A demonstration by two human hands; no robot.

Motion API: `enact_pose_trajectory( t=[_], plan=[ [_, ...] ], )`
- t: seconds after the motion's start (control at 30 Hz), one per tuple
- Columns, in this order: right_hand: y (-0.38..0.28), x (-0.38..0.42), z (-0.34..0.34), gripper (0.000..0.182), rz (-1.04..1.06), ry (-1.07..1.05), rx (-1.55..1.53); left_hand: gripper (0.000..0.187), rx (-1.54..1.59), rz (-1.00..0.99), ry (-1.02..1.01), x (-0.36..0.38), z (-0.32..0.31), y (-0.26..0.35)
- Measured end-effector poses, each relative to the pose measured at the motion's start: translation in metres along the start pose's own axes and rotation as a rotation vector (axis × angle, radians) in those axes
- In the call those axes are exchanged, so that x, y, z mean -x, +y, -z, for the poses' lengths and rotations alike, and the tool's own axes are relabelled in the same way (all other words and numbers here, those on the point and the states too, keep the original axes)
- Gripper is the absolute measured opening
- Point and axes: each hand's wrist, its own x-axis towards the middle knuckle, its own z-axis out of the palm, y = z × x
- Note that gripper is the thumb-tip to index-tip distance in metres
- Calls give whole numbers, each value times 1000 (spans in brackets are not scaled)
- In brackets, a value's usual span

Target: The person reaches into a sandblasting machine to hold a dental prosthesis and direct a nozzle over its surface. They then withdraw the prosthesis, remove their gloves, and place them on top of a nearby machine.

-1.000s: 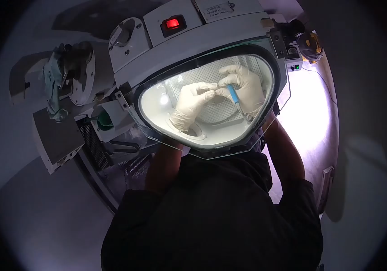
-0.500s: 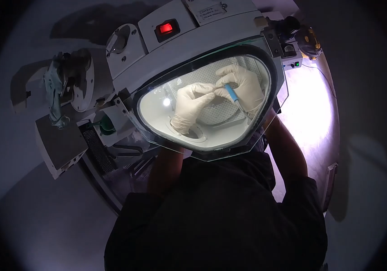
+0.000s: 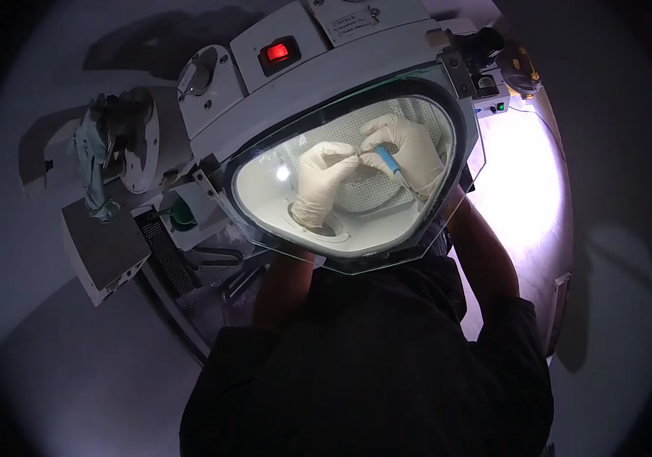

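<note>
Behind the window of a white blasting cabinet [image 3: 326,85], both my hands wear pale gloves. My left hand [image 3: 324,183] has thumb and fingers pinched together, pointing toward the right one; whatever sits in the pinch is too small to make out. My right hand [image 3: 411,156] is closed, with a blue pen-shaped handpiece [image 3: 388,159] lying across its palm side. A grey rear end of the handpiece runs down toward the cabinet's right wall. The fingertips of both hands meet or nearly meet near the middle of the window.
Under the hands lies a perforated grid floor [image 3: 375,194]. A red lit switch [image 3: 277,52] is on the cabinet top. At left are a hanging greenish glove [image 3: 94,164], a grey box [image 3: 105,244] and a green funnel-like piece [image 3: 181,213]. Bright light falls on a surface [image 3: 524,183] at right.
Both hands stay close together, with only small shifts at the fingertips. The blue handpiece has tilted or slid very slightly. The whole view has shifted a little.
</note>
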Motion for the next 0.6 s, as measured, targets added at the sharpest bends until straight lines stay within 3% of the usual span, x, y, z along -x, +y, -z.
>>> enact_pose_trajectory(
  t=[0.17, 0.23, 0.43, 0.47, 0.6],
  plan=[
    [10, 1, -5, 22, 195, 101, 144, 23, 45, 23, 43, -2, 3, -5],
    [12, 1, -4, 22, 313, 151, 248, 23, 223, 41, 49, -2, 5, -10],
    [0, 5, -11, 18, 144, 202, -49, 17, 735, 50, 5, -7, 5, -19],
    [9, 4, -14, 19, 211, 207, -113, 17, 827, 76, -1, -8, 6, -20],
    [-2, 2, -13, 20, 182, 127, -61, 13, 1067, 142, -11, -13, 6, -22]
  ],
)
